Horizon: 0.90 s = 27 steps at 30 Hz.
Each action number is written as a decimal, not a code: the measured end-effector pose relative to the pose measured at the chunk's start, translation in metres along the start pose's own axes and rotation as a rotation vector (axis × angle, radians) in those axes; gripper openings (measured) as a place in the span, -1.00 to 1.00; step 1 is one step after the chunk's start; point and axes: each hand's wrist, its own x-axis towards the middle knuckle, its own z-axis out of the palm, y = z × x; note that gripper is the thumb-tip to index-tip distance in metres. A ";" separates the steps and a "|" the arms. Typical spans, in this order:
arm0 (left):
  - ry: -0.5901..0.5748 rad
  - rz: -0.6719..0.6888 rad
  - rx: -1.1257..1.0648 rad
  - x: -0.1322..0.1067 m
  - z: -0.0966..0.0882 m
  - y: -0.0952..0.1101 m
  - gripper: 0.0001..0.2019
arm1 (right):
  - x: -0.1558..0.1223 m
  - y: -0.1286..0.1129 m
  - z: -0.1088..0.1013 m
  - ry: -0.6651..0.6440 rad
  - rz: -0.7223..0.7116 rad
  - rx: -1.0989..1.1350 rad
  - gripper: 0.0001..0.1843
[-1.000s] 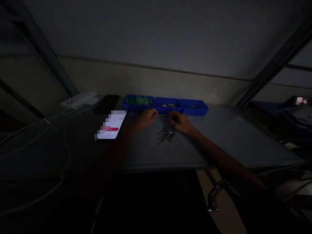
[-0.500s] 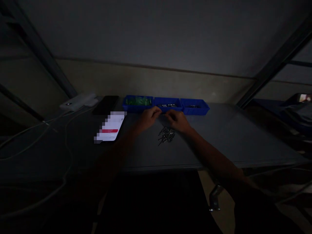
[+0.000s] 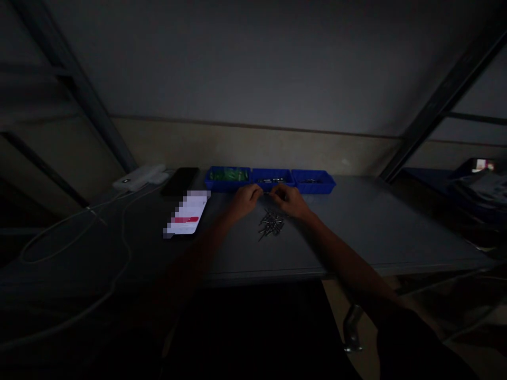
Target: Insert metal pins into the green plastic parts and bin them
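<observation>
The scene is very dark. My left hand (image 3: pixel 246 199) and my right hand (image 3: pixel 291 200) rest on a grey table (image 3: pixel 356 232), fingertips nearly meeting in front of the middle blue tray (image 3: pixel 272 179). Both hands have fingers curled in a pinch around something small that I cannot make out. A loose pile of small dark metal screws or pins (image 3: pixel 271 224) lies just in front of the hands. A blue tray with green parts (image 3: pixel 227 178) stands to the left of the middle one, and a third blue tray (image 3: pixel 313 181) to its right.
A lit phone (image 3: pixel 187 218) lies left of my left hand, with a dark phone (image 3: pixel 180 181) and a white charger (image 3: pixel 138 177) behind it. White cables (image 3: pixel 119 248) trail over the left side. Dark metal frame bars rise at both sides.
Both hands have drawn closer together near the middle tray. The right hand left the pile and moved up-left. The camera view has shifted slightly.
</observation>
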 end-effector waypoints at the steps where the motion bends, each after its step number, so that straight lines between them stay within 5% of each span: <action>1: -0.005 -0.009 0.000 0.000 0.000 0.000 -0.74 | 0.000 0.000 0.000 0.002 -0.007 -0.016 -0.76; 6: -0.110 -0.012 -0.007 -0.003 0.003 -0.001 -0.75 | 0.003 0.012 -0.013 0.129 0.054 -0.120 -0.69; 10: -0.299 0.061 0.073 -0.005 0.005 -0.002 -0.80 | 0.003 0.042 -0.039 0.432 0.289 -0.262 -0.59; 13: -0.370 0.108 0.118 -0.006 0.004 -0.001 -0.87 | 0.001 0.061 -0.053 0.510 0.451 -0.304 -0.49; 17: -0.396 0.099 0.127 -0.006 0.002 0.000 -0.91 | 0.000 0.060 -0.050 0.440 0.433 -0.256 -0.41; 21: -0.382 0.055 0.121 -0.006 0.001 0.001 -0.87 | 0.002 0.034 -0.026 0.261 0.243 -0.174 -0.49; 27: -0.197 -0.058 0.032 -0.003 -0.003 0.000 -0.82 | -0.001 0.006 0.003 -0.041 0.049 -0.050 -0.56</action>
